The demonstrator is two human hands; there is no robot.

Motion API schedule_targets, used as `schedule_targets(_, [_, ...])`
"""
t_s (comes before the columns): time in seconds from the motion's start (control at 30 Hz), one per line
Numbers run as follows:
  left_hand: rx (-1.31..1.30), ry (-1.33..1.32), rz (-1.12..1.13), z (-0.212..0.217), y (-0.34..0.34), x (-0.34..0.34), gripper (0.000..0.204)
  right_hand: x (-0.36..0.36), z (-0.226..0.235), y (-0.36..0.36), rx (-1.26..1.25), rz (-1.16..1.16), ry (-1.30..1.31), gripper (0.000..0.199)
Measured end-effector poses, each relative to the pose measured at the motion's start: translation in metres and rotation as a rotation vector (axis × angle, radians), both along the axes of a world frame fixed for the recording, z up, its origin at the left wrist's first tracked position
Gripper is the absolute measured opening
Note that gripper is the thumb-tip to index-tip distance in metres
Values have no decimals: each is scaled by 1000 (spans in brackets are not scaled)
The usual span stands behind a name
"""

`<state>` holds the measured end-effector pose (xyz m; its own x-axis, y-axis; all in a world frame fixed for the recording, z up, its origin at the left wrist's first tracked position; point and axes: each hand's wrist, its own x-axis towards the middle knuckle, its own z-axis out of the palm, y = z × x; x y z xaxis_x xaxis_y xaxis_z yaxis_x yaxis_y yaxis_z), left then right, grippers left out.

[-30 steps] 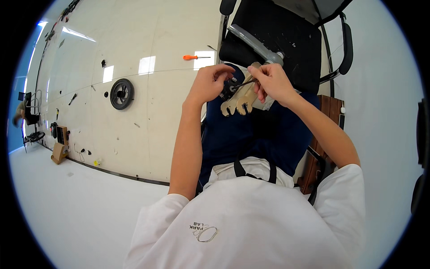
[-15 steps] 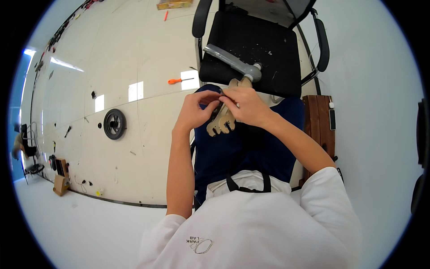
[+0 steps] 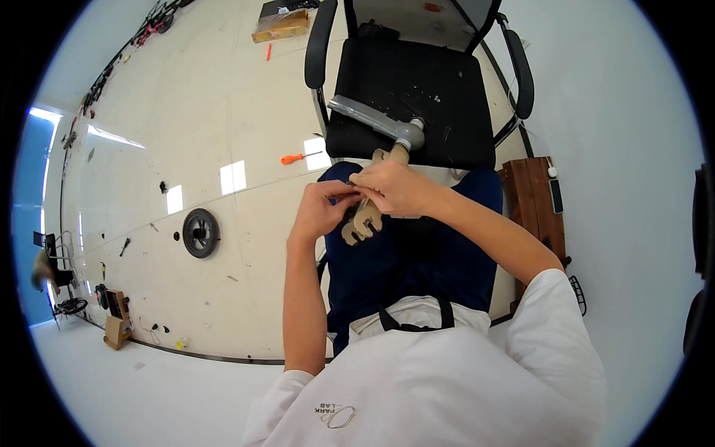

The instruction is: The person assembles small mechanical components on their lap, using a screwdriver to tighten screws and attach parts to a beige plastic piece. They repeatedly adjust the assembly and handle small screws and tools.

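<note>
The bare left hand [image 3: 316, 211] comes up from the near left, the bare right hand [image 3: 401, 188] reaches leftward, forearm slanting; their bent fingertips meet, but whether they grip anything I cannot tell. Just below, the tan, two-pronged fork with slotted ends [image 3: 368, 217] lies over dark-blue trousers [image 3: 424, 261], its far end meeting a grey tube [image 3: 376, 120].

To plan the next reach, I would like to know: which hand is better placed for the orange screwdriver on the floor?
Probably the left hand: in this view it is nearer the orange screwdriver. The right hand is farther right, over the beige part.
</note>
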<state>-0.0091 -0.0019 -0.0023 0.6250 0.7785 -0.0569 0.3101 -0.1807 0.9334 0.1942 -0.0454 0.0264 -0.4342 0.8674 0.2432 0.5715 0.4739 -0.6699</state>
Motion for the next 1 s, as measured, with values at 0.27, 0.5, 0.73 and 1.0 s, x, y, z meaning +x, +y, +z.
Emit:
schedule_targets(0.27, [62,19,57,3,1,5,14,23,11,2,497,184,-384,25])
schedule_targets(0.5, [245,-18,128,-6,-2,5,18,0,-2,-15,6,-371,135,25])
schedule_targets(0.73, [211,-17,97,-2,-5,0,19,-36,-2,-34,-196,-537,453,22])
schedule_targets(1.0, [167,41,28,12,2,4,18,-50,-14,-40,-190,-799,599,26])
